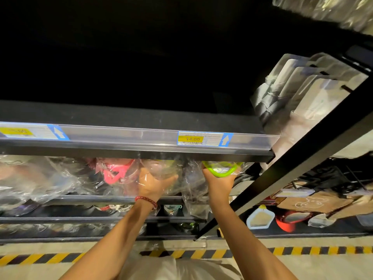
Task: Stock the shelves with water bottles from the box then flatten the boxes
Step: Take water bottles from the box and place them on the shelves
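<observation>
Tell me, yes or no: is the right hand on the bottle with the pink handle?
No. The right hand grips the green-handled bottle; the pink-handled bottle sits untouched further left on the shelf.

A: The dark metal shelf edge (141,153) looks smooth and matt, and the clear plastic price strip (121,134) along it is glossy.

B: The clear plastic-wrapped bottle with the green plastic handle (221,170) shines; its thin film is crinkled.

A: The red beaded bracelet (146,200) looks polished. The brown paper bag (314,203) on the right is dull.

B: The white floor (302,263) is smooth.
</observation>
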`<action>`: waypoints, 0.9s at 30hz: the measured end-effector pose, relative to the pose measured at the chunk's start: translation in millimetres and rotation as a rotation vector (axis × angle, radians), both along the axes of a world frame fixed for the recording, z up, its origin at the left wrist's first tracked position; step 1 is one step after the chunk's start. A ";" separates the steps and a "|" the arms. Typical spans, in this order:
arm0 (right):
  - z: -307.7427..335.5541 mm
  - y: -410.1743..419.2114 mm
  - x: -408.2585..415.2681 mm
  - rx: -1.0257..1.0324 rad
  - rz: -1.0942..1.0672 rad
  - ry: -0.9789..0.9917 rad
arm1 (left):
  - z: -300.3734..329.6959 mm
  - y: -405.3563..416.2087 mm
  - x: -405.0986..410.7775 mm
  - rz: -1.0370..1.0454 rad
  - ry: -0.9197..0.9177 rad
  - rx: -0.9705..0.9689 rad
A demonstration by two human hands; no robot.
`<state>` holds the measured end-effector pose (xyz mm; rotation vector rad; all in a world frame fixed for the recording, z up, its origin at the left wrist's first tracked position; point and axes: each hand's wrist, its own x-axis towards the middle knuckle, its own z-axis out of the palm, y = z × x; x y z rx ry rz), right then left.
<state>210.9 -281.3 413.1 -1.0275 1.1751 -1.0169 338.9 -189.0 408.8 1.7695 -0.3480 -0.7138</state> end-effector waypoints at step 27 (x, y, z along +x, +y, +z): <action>-44.2 -8.1 -8.5 -0.214 0.358 0.413 | 4.9 1.2 -3.8 -0.052 0.010 0.241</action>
